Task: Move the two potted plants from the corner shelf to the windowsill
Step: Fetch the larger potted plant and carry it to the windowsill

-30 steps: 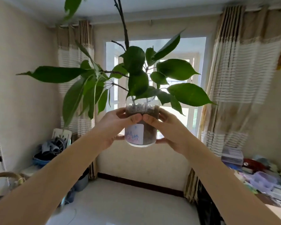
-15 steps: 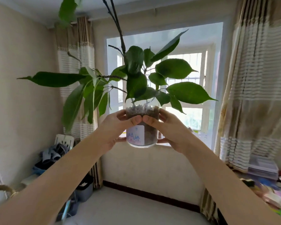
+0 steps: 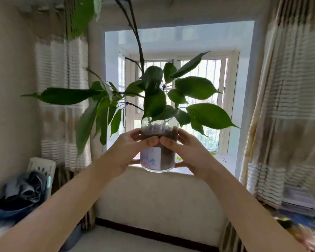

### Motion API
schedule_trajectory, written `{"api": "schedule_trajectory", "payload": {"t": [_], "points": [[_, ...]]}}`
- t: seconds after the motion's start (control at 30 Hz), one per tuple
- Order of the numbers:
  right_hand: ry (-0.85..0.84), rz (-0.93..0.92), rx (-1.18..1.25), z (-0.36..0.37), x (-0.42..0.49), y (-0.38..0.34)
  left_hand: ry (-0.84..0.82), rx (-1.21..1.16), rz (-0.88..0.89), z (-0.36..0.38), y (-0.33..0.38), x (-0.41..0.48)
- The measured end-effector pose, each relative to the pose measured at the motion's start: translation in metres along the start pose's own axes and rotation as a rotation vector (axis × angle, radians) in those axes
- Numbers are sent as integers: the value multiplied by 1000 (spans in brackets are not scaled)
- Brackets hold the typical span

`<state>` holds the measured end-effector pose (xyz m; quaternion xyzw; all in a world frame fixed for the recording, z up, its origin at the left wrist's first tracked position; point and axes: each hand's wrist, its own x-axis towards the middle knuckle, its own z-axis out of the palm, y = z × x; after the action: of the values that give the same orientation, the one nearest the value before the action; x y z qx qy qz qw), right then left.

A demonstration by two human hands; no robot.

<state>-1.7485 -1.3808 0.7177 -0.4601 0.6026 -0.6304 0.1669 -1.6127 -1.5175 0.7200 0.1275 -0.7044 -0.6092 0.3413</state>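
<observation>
A bay window (image 3: 180,88) flanked by striped curtains (image 3: 289,106) fills the far wall; before it, above the windowsill (image 3: 198,170), a leafy potted plant (image 3: 157,155) in a clear pot is held aloft, left hand (image 3: 127,151) and right hand (image 3: 187,153) clasped around it, thumbs nearly meeting.

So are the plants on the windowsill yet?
Not yet. One potted plant is off the shelf, held up between the left hand and right hand, facing the windowsill. It isn't set down. No plant shows on the sill, and the second plant isn't in view, so both remain.
</observation>
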Motion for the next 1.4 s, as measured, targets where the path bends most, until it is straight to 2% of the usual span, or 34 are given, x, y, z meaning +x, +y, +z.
{"api": "schedule_trajectory", "payload": {"t": [0.37,0.97,1.4], "points": [[35,34,4,15,148,60,-65,-34,-21,-51,-59,155],[-27,8,4,-31,393,169,-41,10,2,-67,-143,400],[133,-28,-54,-6,547,226,-171,-11,9,-129,-195,569]]}}
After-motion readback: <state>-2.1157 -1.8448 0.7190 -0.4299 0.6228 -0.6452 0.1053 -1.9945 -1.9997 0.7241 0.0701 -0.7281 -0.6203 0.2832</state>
